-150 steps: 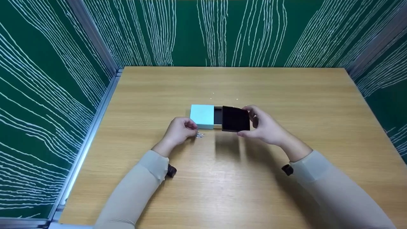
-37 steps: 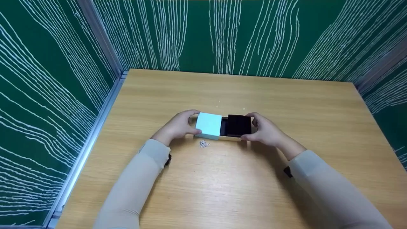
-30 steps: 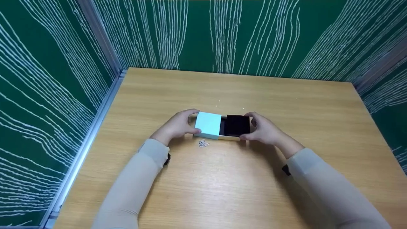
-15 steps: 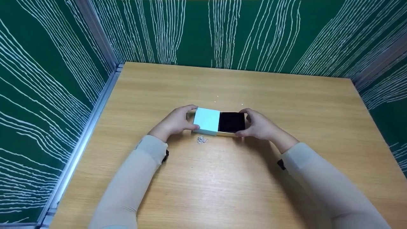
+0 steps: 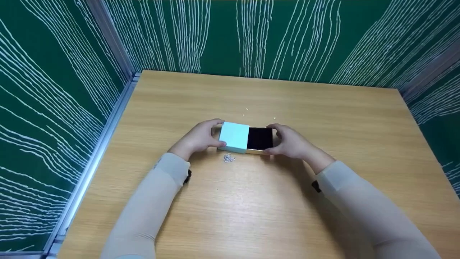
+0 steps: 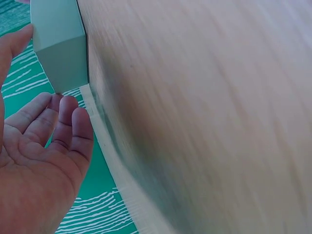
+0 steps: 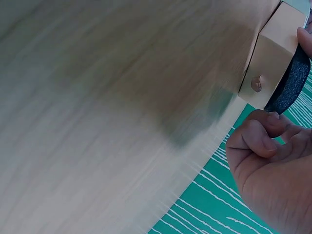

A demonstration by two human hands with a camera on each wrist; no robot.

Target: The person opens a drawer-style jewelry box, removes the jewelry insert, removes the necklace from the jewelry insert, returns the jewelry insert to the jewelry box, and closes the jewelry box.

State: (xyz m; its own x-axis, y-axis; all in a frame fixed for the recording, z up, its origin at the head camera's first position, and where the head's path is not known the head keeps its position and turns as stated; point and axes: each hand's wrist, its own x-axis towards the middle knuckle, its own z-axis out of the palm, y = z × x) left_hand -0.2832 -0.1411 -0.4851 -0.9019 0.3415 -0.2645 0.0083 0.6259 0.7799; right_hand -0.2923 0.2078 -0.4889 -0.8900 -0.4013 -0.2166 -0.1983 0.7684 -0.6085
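A turquoise drawer-style box (image 5: 233, 135) lies on the table, its gold-tan inner tray (image 5: 255, 152) partly pulled out to the right. My left hand (image 5: 197, 138) holds the sleeve's left end, thumb at the front and index finger at the back. A black foam-like pad (image 5: 260, 138) lies over the exposed tray. My right hand (image 5: 293, 142) pinches the pad at its right end between thumb and index finger. In the right wrist view the pad (image 7: 291, 85) bulges above the tray's end (image 7: 258, 80). A small silvery chain (image 5: 229, 158) lies in front of the box.
The wooden table (image 5: 230, 216) backs onto green walls (image 5: 219, 39) with white streaks. A few tiny white bits (image 5: 274, 118) lie behind the box. Metal framing (image 5: 104, 138) runs along the table's left side.
My left hand has gone from the chain to the box sleeve. The pad, earlier raised and tilted over the tray, has come down and left against the sleeve with my right hand.
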